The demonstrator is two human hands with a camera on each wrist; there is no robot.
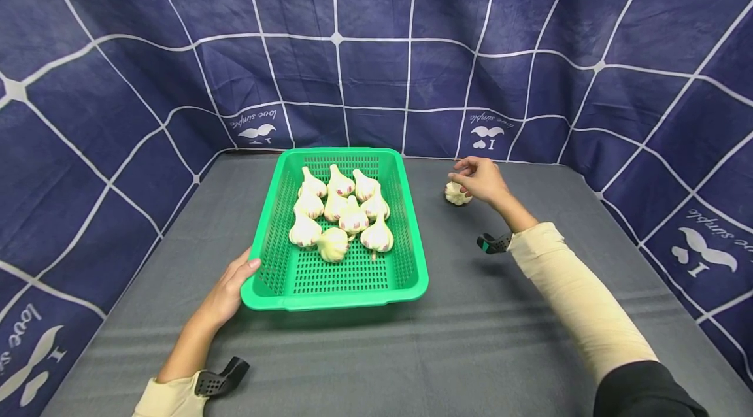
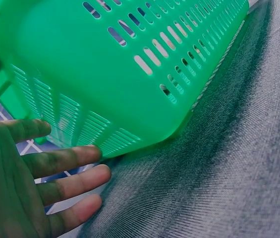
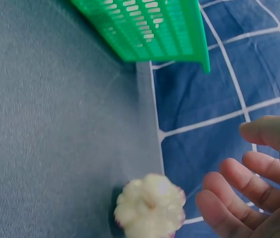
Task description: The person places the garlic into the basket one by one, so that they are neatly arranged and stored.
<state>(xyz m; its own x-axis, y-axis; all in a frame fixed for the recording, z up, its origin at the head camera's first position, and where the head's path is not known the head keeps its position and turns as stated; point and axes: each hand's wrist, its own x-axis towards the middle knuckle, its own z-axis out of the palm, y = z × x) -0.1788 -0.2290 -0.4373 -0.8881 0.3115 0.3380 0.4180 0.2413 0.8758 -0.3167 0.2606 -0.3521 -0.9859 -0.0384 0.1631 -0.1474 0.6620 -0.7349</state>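
Observation:
A green plastic basket [image 1: 338,300] with slotted walls stands on the grey tabletop, holding several white garlic bulbs [image 1: 333,246] with purplish marks. My left hand [image 1: 231,286] is at its near left corner, thumb over the rim. In the left wrist view, the fingers [image 2: 75,184] are spread and nearly straight beside the basket's outer wall [image 2: 80,74]. Right of the basket, a lone garlic bulb [image 1: 456,194] lies on the table. Just above it hovers my right hand [image 1: 484,180], fingers loosely bent; in the right wrist view, a gap separates them from that bulb [image 3: 150,206].
A dark blue curtain [image 1: 376,70] with white grid lines rises behind the table and along both sides. The grey cloth [image 1: 376,365] covers the tabletop. Black bands with camera mounts [image 1: 220,379] sit on both wrists.

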